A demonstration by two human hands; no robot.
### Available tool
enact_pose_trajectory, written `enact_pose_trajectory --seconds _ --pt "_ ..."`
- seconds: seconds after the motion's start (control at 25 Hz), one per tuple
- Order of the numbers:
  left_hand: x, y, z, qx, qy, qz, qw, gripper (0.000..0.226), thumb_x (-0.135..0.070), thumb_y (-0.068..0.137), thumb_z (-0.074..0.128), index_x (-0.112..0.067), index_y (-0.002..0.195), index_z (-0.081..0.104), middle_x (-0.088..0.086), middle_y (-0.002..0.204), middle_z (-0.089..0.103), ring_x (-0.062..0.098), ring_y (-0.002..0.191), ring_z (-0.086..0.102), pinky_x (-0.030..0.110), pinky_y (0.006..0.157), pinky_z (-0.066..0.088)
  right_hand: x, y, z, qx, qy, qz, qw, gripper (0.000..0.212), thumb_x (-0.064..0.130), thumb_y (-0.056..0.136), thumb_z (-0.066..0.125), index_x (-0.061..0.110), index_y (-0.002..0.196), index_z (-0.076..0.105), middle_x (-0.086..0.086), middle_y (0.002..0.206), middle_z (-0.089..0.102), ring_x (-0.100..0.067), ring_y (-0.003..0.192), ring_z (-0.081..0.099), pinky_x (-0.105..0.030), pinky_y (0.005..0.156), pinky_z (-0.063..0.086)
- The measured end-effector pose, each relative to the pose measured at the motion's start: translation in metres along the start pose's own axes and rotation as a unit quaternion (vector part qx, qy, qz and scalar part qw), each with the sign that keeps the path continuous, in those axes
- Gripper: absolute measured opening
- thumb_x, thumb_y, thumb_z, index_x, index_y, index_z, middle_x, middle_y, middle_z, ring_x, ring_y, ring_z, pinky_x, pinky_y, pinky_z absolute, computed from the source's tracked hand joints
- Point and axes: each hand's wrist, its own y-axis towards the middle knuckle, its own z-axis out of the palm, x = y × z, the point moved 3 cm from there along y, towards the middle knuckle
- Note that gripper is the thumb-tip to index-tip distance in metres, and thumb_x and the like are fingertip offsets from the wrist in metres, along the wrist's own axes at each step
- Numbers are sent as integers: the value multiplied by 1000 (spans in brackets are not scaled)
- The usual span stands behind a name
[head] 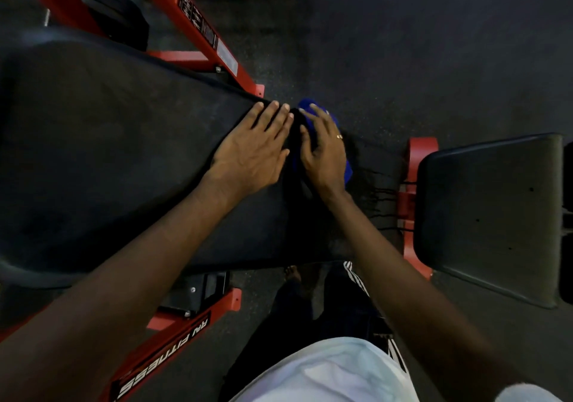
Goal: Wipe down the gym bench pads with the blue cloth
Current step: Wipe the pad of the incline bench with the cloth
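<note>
Lettering "RN FITNESS" marks the red frame rail (167, 350) beside the bench pad (108, 153), whose long axis points toward the seat pad (490, 215). At its narrow end, the left hand (254, 150) lies flat, fingers together; the right hand (324, 156), fingers spread, presses the blue cloth (348, 170), bunched crosswise.

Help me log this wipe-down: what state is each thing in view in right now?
Left hand: flat, fingers straight, pressing on the long pad.
Right hand: spread over the cloth, pressing it down.
Cloth: bunched under the right hand, on the long pad.
Long pad: wet-looking streaks near its right end.
Small pad: untouched, apart from both hands.
</note>
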Motion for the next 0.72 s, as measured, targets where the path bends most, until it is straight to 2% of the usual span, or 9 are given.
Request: enact_pose_trajectory --seconds 0.08,0.2,0.24,0.32,0.36,0.4,0.48,0.56,0.72 --pt "0 -1 1 -6 7 -1 1000 67 -42 105 15 -5 161 11 15 169 12 29 156 12 46 126 8 -31 6 -8 -19 -9 42 999 36 30 102 50 16 132 66 -4 141 60 -21 133 54 -35 115 41" --pt "1 0 1 -3 6 2 1000 67 -42 106 15 -4 161 10 15 169 12 30 156 12 46 127 10 -76 16 -23 -29 -26 183 982 54 51 96 39 15 123 69 -5 129 65 -23 119 62 -35 102 47" --pt "1 0 1 -4 6 3 1000 67 -42 106 15 -4 161 10 15 169 12 30 156 11 46 127 9 -76 20 -24 -26 -29 203 978 56 53 94 37 14 119 69 -5 123 66 -25 114 63 -36 98 49" --pt "1 1 2 -6 1 4 1000 67 -42 105 15 -5 161 9 15 169 11 30 156 11 46 126 8 -52 22 -20 -40 -21 172 984 47 47 98 42 12 113 71 -6 116 70 -25 109 65 -42 96 51" --pt "1 1 2 -6 3 4 1000 67 -42 105 14 -5 161 9 15 169 10 30 156 11 46 126 8 -35 17 -16 -50 -10 134 990 39 39 100 47 12 114 71 -6 119 71 -25 113 64 -43 100 50" --pt "1 1 3 -4 9 3 1000 68 -42 105 14 -5 161 9 15 169 10 30 156 11 47 126 7 -20 9 -11 -49 -1 89 995 32 32 102 51 12 119 71 -6 125 70 -24 121 61 -43 108 46" --pt "1 1 3 1 11 6 1000 68 -42 104 12 -5 161 6 15 169 8 30 156 9 46 126 6 -5 -8 -5 -23 -7 4 1000 35 23 102 54 14 133 66 -5 142 61 -26 137 50 -39 120 34" --pt "2 1 1 -3 8 7 1000 68 -42 105 12 -5 161 4 15 169 6 30 157 8 46 126 5 -26 -11 -6 -4 -36 -12 999 39 22 102 52 16 139 61 -5 151 52 -28 143 45 -39 122 31" --pt "1 -2 -1 -4 2 6 1000 67 -41 106 12 -5 161 6 15 169 7 30 157 8 46 127 7 -96 14 -21 -36 -21 173 984 48 42 97 43 18 132 67 -7 145 58 -24 135 52 -44 113 41"
